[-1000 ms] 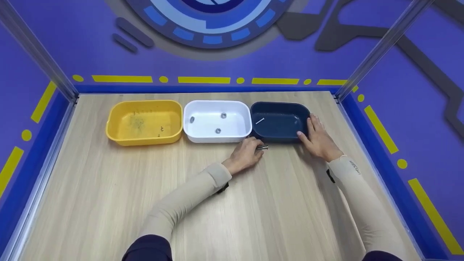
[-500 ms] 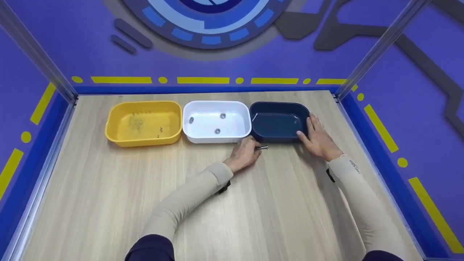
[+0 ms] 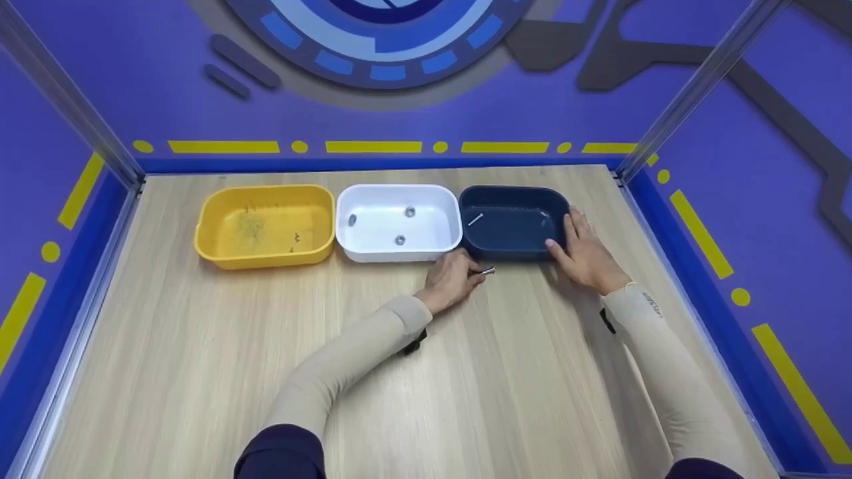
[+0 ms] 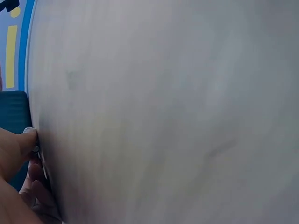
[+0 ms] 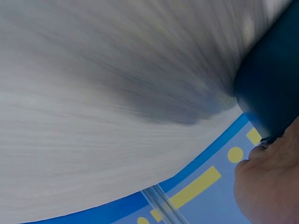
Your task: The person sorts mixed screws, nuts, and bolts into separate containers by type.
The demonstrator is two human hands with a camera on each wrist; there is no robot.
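Note:
On the wooden table [image 3: 426,372], my left hand [image 3: 454,279] pinches a small metal bolt [image 3: 486,271] just in front of the dark blue tub [image 3: 512,223]. The left wrist view shows my fingers [image 4: 18,147] on the bolt's head [image 4: 29,131] beside the tub [image 4: 14,112]. My right hand [image 3: 586,253] rests with straight fingers against the blue tub's right front corner; the right wrist view shows that tub [image 5: 273,93] close by. A pale screw [image 3: 475,220] lies inside the blue tub.
A white tub [image 3: 398,223] with three metal nuts stands left of the blue one. A yellow tub [image 3: 265,226] with several tiny parts is further left. Blue walls and metal posts [image 3: 692,100] ring the table.
The pale screw in the blue tub shifted to the tub's left wall and back. Both hands have stayed almost still.

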